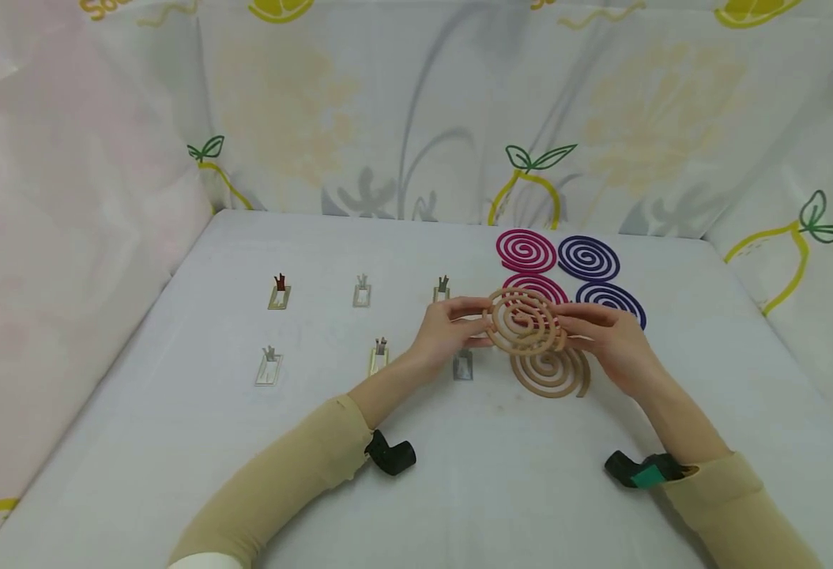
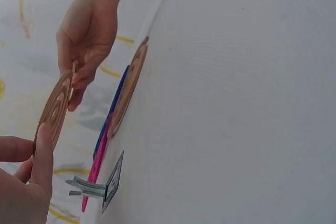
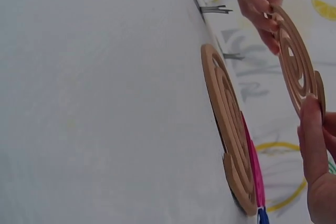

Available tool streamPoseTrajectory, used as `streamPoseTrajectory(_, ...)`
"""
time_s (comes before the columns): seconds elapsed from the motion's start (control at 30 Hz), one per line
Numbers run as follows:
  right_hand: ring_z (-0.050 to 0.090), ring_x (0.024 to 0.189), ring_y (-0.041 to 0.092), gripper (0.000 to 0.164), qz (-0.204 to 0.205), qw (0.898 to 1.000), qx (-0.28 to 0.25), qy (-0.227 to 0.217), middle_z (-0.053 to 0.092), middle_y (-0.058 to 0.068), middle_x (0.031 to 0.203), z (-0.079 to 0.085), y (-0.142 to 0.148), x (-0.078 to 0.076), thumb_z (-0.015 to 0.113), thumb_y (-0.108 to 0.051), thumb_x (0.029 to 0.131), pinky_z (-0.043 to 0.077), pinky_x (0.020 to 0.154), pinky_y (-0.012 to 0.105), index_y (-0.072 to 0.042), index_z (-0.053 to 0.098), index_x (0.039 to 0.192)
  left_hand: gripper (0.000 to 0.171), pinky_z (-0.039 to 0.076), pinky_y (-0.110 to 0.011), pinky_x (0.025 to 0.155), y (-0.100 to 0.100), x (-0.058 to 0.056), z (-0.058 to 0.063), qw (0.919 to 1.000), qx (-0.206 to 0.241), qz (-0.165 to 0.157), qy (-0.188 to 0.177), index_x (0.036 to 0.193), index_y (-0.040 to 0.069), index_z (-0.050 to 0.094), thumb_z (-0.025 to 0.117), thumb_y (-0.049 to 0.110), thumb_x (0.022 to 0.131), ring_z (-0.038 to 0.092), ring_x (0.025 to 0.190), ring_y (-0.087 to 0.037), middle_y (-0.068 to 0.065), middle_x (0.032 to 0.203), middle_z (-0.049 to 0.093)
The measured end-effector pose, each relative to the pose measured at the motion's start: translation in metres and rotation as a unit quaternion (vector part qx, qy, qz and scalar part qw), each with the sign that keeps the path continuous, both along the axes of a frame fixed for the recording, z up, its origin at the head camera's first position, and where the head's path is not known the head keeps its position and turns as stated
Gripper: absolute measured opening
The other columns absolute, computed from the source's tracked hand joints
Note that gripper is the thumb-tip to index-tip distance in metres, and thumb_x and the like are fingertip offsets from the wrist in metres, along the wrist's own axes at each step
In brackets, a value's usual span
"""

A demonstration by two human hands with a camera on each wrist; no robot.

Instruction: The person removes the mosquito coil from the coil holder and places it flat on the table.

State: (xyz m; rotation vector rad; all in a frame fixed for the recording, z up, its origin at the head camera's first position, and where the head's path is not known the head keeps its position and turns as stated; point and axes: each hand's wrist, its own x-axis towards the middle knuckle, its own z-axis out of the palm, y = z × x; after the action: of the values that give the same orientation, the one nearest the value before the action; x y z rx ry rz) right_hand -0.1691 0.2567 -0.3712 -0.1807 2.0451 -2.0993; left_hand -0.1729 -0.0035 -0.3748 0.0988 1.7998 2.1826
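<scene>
A: Far left first?
B: Two rows of small metal stands on the white table [image 1: 175, 442]. Far row: one with a dark red stub [image 1: 279, 294], a bare one [image 1: 362, 292], a third [image 1: 442, 288] just beyond the left fingertips. Near row: a bare stand [image 1: 269, 367], one with a grey stub [image 1: 379, 357], another [image 1: 462, 364] below the left hand.

A: And the left hand?
B: Left hand [image 1: 446, 335] pinching the left edge of a tan coil [image 1: 523, 321], thumb on the near face, fingers behind. Same seen from the left wrist: thumb [image 2: 43, 150] laid along the rim of the coil [image 2: 54, 109].

A: Where exactly, that coil?
B: Lifted off the table, tilted, held between both hands, above a second tan coil [image 1: 551, 371] lying flat. Clear gap between the two in the right wrist view: held one [image 3: 295, 59] up, flat one [image 3: 228, 129] down on the cloth.

A: Right side?
B: Right hand [image 1: 608, 341] pinching the coil's right edge, fingers curled round the rim. Behind: two pink coils [image 1: 526, 250], then two purple coils [image 1: 588, 258] further right, all flat. Lemon-print curtain [image 1: 416, 111] at the far side.
</scene>
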Motion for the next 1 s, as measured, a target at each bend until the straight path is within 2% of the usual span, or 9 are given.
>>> streamPoseTrajectory(0.2,0.068,0.097,0.006,0.021,0.005,1.0,0.012,-0.001,0.072,-0.006,0.108,0.0,0.018,0.003,0.064,-0.008,0.097,0.06,0.083,0.023,-0.01,0.073,0.116,0.033,0.062,-0.03,0.08,0.018,0.0,0.0,1.0,0.001,-0.008,0.0,0.13,-0.002,0.061,0.061,-0.002,0.097,0.069,0.099,-0.019,-0.017,0.129,0.061)
streamPoseTrajectory(0.4,0.069,0.095,0.007,0.023,0.014,1.0,-0.002,0.005,0.074,-0.006,0.109,-0.001,0.036,0.001,0.061,-0.004,0.098,0.06,0.081,0.024,-0.008,0.074,0.116,0.032,0.062,-0.03,0.077,0.037,-0.002,-0.002,1.0,-0.004,-0.002,-0.003,0.127,-0.002,0.063,0.062,-0.004,0.095,0.065,0.082,-0.011,-0.015,0.123,0.064)
streamPoseTrajectory(0.67,0.07,0.096,0.008,0.025,0.026,0.999,-0.025,0.015,0.076,-0.003,0.105,-0.003,0.057,-0.005,0.056,0.003,0.099,0.06,0.081,0.023,-0.008,0.077,0.108,0.039,0.061,-0.041,0.082,0.058,-0.003,-0.005,1.0,0.008,-0.003,-0.005,0.132,-0.003,0.058,0.061,-0.008,0.094,0.066,0.079,-0.013,-0.018,0.117,0.066)
streamPoseTrajectory(0.9,0.069,0.097,0.006,0.025,0.024,1.0,-0.01,0.016,0.076,-0.004,0.105,-0.005,0.073,-0.005,0.056,0.005,0.098,0.06,0.08,0.022,-0.005,0.076,0.109,0.038,0.062,-0.028,0.074,0.073,-0.002,-0.01,0.9994,-0.033,-0.005,0.004,0.132,-0.001,0.06,0.062,-0.004,0.094,0.069,0.082,-0.014,-0.016,0.116,0.069)
streamPoseTrajectory(1.0,0.069,0.096,0.006,0.025,0.021,1.0,0.001,0.009,0.075,-0.005,0.106,-0.005,0.079,-0.004,0.057,0.005,0.097,0.059,0.08,0.022,-0.004,0.076,0.111,0.036,0.062,-0.027,0.074,0.08,0.0,-0.011,0.999,-0.043,0.001,0.01,0.13,-0.002,0.062,0.062,-0.003,0.094,0.071,0.086,-0.016,-0.015,0.113,0.071)
